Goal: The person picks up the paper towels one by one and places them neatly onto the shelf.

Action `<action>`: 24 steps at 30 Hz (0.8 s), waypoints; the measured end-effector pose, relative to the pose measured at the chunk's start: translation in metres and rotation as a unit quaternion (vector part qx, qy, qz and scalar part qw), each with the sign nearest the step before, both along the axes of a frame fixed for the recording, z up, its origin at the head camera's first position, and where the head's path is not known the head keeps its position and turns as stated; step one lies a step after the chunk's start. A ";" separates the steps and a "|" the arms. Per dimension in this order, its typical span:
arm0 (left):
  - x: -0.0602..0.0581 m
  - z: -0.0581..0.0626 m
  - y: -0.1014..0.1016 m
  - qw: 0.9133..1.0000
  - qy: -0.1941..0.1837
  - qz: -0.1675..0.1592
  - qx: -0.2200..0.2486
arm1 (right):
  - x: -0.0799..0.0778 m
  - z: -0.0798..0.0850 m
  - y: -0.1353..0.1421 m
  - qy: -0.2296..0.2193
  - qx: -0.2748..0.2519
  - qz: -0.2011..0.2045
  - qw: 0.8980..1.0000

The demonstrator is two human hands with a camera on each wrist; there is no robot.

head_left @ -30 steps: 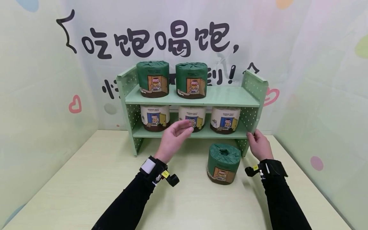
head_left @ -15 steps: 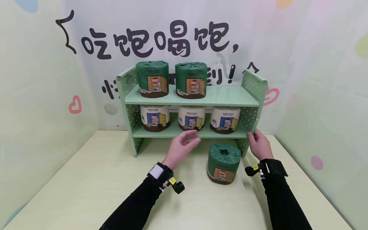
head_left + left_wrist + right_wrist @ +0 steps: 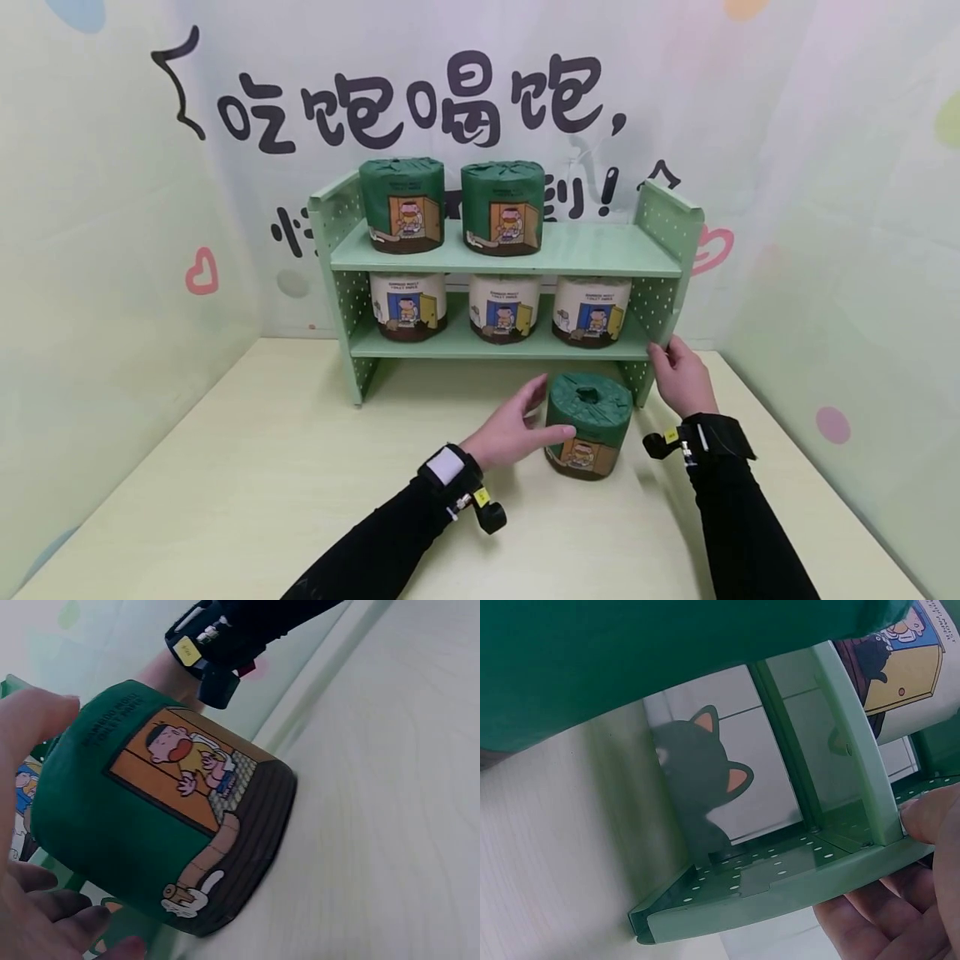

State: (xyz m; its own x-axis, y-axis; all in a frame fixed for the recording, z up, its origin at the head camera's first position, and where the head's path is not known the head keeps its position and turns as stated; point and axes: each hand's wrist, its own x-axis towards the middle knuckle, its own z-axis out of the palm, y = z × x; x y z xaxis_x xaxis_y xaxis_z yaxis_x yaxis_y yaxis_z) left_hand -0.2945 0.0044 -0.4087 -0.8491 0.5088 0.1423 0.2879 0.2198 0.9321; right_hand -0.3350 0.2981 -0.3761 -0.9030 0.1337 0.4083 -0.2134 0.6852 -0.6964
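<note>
A green-wrapped toilet paper roll [image 3: 592, 404] stands upright on the table in front of the shelf rack. My left hand [image 3: 508, 429] is at its left side, thumb in front and fingers behind, spread and not closed round it. In the left wrist view, the fingertips [image 3: 90, 922] sit apart from the wrapper; whether the thumb touches cannot be told. My right hand [image 3: 684, 381] grips the right side panel of the light green shelf rack [image 3: 600, 250] at the lower shelf's height. The right wrist view has the thumb [image 3: 934, 814] inside the panel's edge and the fingers curled outside.
On the upper shelf, two green rolls [image 3: 402, 187] [image 3: 504, 187] stand at the left and middle. Three white-wrapped rolls [image 3: 408, 287] [image 3: 504, 292] [image 3: 592, 292] line the lower shelf. The pale wooden table [image 3: 225, 483] meets printed wall sheets behind and at both sides.
My left hand has come down from in front of the lower shelf and moved right to the green roll on the table, its fingers spreading. My right hand keeps its grip on the rack.
</note>
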 end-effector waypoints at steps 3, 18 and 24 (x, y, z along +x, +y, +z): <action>-0.001 -0.004 0.004 1.000 0.008 -0.005 -0.014 | 0.000 0.001 0.001 0.000 0.000 0.002 1.000; -0.002 -0.005 0.003 0.997 0.030 0.049 -0.058 | -0.003 0.002 -0.001 0.000 -0.006 0.002 1.000; -0.002 -0.010 0.004 0.997 0.033 0.042 -0.051 | 0.000 0.000 0.000 -0.001 -0.004 0.003 1.000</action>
State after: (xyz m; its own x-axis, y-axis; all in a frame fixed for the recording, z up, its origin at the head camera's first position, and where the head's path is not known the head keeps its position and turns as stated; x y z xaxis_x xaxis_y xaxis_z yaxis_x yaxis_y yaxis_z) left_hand -0.2961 0.0083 -0.4182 -0.8797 0.4510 0.1508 0.3248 0.3382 0.8832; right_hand -0.3353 0.2985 -0.3758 -0.9049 0.1313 0.4048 -0.2159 0.6779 -0.7027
